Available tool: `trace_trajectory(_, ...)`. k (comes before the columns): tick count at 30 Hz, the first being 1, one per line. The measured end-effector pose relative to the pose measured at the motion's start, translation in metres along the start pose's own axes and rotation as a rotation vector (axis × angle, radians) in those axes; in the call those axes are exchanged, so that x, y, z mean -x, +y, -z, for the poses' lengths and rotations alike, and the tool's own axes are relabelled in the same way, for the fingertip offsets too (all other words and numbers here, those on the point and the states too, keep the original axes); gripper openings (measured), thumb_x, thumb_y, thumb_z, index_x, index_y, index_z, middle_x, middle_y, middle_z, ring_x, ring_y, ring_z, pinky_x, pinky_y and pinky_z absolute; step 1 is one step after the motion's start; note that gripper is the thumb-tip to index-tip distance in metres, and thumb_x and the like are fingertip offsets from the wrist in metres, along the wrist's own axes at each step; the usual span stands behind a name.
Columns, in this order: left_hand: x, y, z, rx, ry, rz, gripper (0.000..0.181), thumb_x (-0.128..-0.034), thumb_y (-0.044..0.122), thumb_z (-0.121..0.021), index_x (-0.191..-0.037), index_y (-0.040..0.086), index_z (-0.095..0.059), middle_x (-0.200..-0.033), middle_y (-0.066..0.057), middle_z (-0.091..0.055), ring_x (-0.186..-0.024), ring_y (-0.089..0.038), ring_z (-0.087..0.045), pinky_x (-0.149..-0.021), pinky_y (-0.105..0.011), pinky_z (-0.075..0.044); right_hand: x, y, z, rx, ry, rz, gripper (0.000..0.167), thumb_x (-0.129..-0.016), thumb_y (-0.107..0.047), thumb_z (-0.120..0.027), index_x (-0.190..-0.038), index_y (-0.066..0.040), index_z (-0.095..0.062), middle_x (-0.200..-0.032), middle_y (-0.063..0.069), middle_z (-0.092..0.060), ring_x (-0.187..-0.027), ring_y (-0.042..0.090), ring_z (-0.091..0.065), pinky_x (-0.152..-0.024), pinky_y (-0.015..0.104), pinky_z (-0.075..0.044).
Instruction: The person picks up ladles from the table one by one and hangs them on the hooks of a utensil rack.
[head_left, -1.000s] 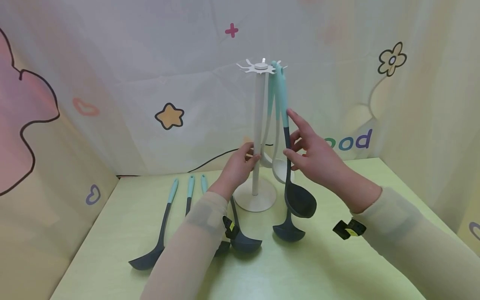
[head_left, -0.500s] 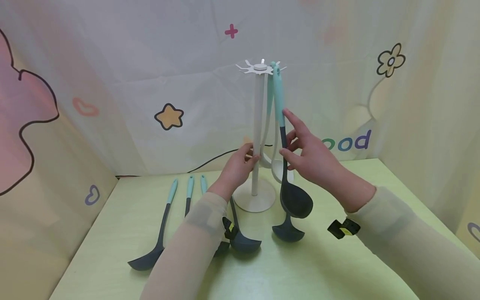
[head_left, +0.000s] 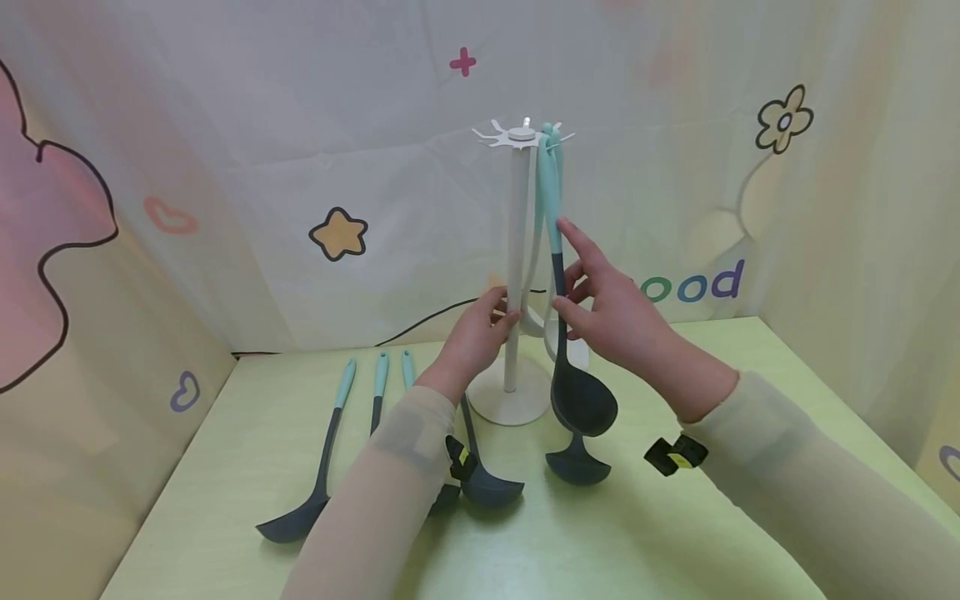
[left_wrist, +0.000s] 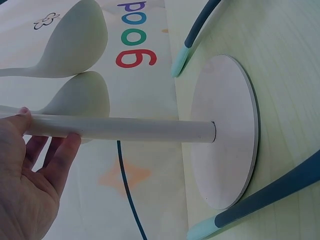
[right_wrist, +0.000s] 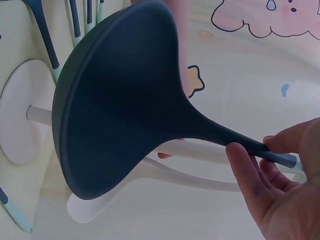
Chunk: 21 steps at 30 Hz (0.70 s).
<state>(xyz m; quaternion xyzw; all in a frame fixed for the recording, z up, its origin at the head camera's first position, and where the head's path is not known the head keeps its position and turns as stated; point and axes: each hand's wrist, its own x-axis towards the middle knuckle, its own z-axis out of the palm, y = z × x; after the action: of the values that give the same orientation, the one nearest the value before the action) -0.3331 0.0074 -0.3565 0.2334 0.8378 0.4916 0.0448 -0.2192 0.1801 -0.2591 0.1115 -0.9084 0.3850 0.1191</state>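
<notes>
A dark ladle (head_left: 583, 400) with a mint handle hangs upright in my right hand (head_left: 622, 312), which pinches its shaft just below the handle. The top of that handle is beside the hooks of a white utensil stand (head_left: 513, 400); whether it sits on a hook I cannot tell. My left hand (head_left: 474, 333) grips the stand's white pole (left_wrist: 150, 129) with thumb and fingers. Two white ladles with mint handles hang on the stand behind, one white ladle bowl (left_wrist: 80, 37) showing in the left wrist view. The right wrist view shows the dark ladle bowl (right_wrist: 120, 105) up close.
On the pale green table (head_left: 645, 517) lie several dark ladles with mint handles: a left ladle (head_left: 296, 518), a middle ladle (head_left: 491, 487) partly behind my left sleeve, and a right ladle (head_left: 577, 462) below the held one. A printed curtain (head_left: 420, 167) stands behind.
My right hand has moved the dark ladle a little to the left, closer to the pole, and its handle top now overlaps the hanging handles. My left hand has stayed on the pole.
</notes>
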Motion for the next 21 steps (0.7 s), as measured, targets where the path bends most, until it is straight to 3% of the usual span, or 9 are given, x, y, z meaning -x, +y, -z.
trace_trajectory(14,0.001,-0.003,0.0,-0.01,0.016,-0.028,0.04,-0.1033,0.03,-0.054,-0.141,0.02,-0.047,-0.119,-0.004,-0.059,-0.112,-0.022,-0.061,-0.089,-0.043,-0.055,-0.009,0.009,-0.019,-0.014,0.088,0.022,0.091,-0.097,-0.011,-0.064,-0.156,-0.047,-0.006,-0.11,0.01,-0.053,-0.1,0.027,-0.063,-0.072,0.043,-0.06)
trace_trajectory(21,0.0,-0.005,-0.001,-0.033,0.024,-0.053,0.04,-0.1034,0.03,-0.053,-0.142,0.02,-0.047,-0.119,-0.004,-0.059,-0.115,-0.024,-0.06,-0.088,-0.044,-0.055,-0.013,0.017,-0.03,0.006,0.167,0.058,0.088,-0.096,-0.012,-0.065,-0.158,-0.041,-0.01,-0.108,0.01,-0.057,-0.099,0.028,-0.061,-0.071,0.043,-0.058)
